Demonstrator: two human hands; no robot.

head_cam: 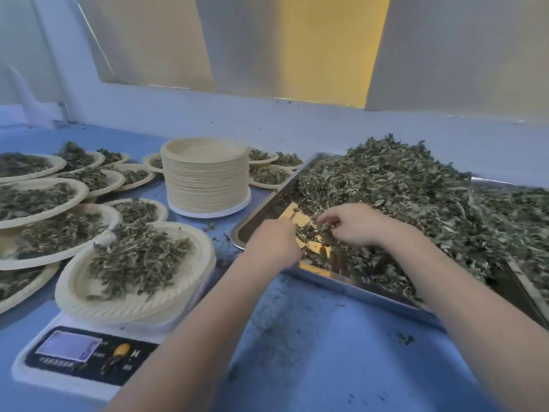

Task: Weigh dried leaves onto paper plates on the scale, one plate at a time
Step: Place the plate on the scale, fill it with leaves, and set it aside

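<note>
Reaching into the metal tray (356,288) at three o'clock, the left hand (274,240) and right hand (352,223) curl fingers around dried leaves (401,185); a filled paper plate (89,298) sits on the scale (74,367) at eight o'clock.

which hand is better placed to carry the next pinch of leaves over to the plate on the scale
Left, probably. Both hands are gathering leaves in the metal tray, but the left hand sits nearer the plate on the scale; the right hand would have to cross over it.

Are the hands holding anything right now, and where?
Both hands are in the metal tray. The right hand pinches a clump of dried leaves at the pile's near edge. The left hand is blurred; its hold cannot be told.
</note>
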